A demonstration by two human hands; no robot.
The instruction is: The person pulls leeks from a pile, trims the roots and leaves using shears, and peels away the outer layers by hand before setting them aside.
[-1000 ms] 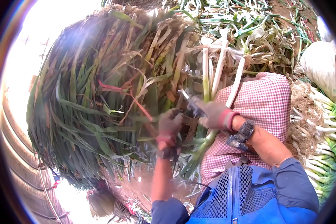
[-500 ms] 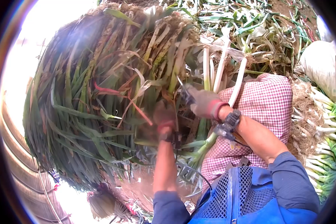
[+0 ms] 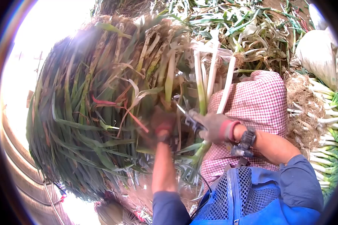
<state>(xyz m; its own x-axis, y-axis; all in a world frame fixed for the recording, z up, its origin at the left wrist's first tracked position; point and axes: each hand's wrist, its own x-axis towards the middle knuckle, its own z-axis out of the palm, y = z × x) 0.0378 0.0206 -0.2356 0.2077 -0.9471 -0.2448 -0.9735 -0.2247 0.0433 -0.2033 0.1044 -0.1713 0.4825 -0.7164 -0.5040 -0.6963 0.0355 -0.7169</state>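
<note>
My gloved left hand (image 3: 163, 122) is closed around the lower part of a green onion (image 3: 169, 77) at the right side of a big upright bundle (image 3: 90, 101); motion blur softens its fingers. Just to the right, my gloved right hand (image 3: 214, 126) grips a dark-handled tool with a thin metal blade (image 3: 180, 108), angled up and left toward that stalk. Several peeled white stalks (image 3: 213, 71) lean beside the right hand, against a red-and-white checked cushion (image 3: 251, 97).
Loose leaves and trimmings (image 3: 244, 33) are heaped at the back. A white sack (image 3: 319, 56) stands at the right, above rows of cleaned green onions (image 3: 328, 150) with brown roots (image 3: 304, 101). Curved ribbed material (image 3: 18, 165) lies at the lower left.
My right hand has moved lower in the view with the bladed tool, whose blade now points up-left beside the left hand. The whole view has shifted slightly.
</note>
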